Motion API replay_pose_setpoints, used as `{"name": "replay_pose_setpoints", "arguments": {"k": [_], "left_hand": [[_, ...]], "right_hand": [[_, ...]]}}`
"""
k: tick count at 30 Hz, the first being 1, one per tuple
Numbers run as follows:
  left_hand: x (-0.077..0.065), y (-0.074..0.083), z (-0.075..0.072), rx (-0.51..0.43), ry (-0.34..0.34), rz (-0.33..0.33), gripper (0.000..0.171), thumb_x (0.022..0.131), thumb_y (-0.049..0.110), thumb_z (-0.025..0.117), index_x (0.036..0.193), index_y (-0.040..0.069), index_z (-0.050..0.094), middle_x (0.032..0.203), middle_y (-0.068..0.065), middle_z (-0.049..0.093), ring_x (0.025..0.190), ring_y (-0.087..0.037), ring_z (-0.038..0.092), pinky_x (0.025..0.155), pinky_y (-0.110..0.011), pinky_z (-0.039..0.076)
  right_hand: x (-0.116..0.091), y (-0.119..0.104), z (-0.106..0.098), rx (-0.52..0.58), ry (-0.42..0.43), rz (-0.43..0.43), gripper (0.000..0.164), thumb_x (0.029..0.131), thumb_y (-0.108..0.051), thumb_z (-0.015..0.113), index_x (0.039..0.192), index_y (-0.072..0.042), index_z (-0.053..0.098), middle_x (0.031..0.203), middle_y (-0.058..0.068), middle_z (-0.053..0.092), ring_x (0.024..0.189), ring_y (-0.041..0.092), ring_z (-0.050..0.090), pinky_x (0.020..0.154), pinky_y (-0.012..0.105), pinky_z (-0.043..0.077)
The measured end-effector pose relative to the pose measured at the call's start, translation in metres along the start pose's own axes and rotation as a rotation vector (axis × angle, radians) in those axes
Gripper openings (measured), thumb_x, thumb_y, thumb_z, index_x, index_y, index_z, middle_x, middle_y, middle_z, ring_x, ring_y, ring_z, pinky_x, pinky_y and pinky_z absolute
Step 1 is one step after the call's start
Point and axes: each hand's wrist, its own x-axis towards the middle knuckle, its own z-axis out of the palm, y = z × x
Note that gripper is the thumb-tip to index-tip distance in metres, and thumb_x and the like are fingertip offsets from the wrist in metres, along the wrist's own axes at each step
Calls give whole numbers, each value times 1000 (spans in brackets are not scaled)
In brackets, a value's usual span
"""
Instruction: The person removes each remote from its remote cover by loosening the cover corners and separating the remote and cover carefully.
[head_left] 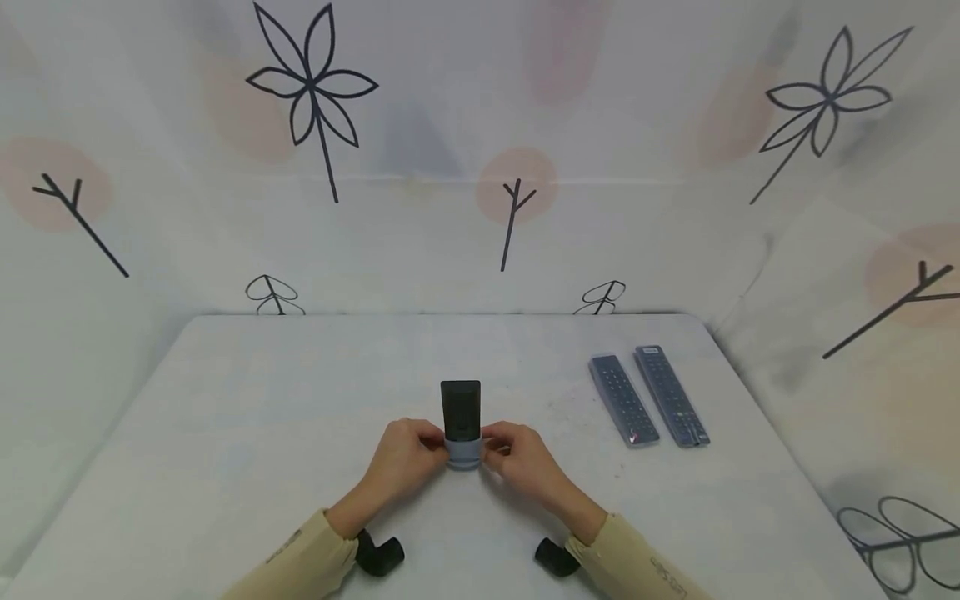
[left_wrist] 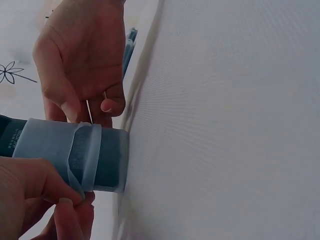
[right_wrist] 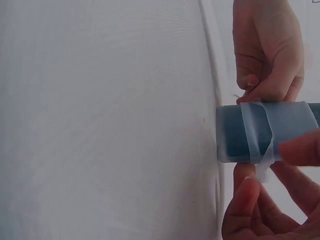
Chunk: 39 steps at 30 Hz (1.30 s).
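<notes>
A dark, flat, remote-like device [head_left: 461, 410] stands on end on the white table, small printed text near one end. Around its lower part is a translucent silicone sleeve [left_wrist: 47, 137], its edge folded back into a loose, rumpled band [right_wrist: 254, 132]. My left hand [head_left: 407, 454] pinches the folded edge between thumb and fingertips, seen low in the left wrist view. From the other side my right hand [head_left: 525, 458] holds the sleeve, thumb and fingers close about its peeled edge in the right wrist view. Fingers partly hide both sides of the device.
Two remote controls in clear covers, a shorter one [head_left: 624, 400] and a longer one [head_left: 671, 396], lie side by side at the right of the white table [head_left: 300, 375]. Patterned cloth walls [head_left: 420, 242] border the back and sides. Black cameras [head_left: 381, 557] sit at both wrists.
</notes>
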Motion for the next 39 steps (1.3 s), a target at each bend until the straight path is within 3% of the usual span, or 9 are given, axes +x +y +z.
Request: {"name": "replay_pose_setpoints", "arguments": {"k": [11,19,24,30,39], "left_hand": [[0,0,-1,13,-36,-4,11,77,1,72,86,7,76,78,1,69,73,-10,61,67,-28,51],[-2,-1,-8,-26,-98,12,16,82,-2,66,94,5,75,89,-1,71,82,-15,64,70,-28,53],[-1,-1,-10,-60,-137,-1,17,81,6,73,98,7,75,90,2,71,86,-15,65,70,-28,53],[2,0,-9,-94,-136,-16,19,80,23,85,93,13,76,86,6,70,84,-14,65,66,-26,52],[1,1,-7,-112,-131,-13,14,79,20,85,91,16,77,85,9,70,82,-10,64,66,-25,54]], "right_hand": [[-2,0,1,-16,29,-17,28,86,-20,79,108,-4,72,100,6,71,85,18,66,75,36,54],[-1,2,2,2,34,-26,23,85,-17,80,103,-6,74,95,4,71,80,16,66,67,31,53],[-2,0,0,12,28,-43,21,85,-16,80,102,-6,75,96,4,71,79,15,65,66,29,53],[-1,0,-1,0,23,-63,21,85,-15,80,103,-7,75,97,2,71,82,15,65,71,29,54],[-3,-1,-1,-24,43,-55,24,85,-18,80,105,-5,74,99,3,71,86,17,65,74,30,55]]}}
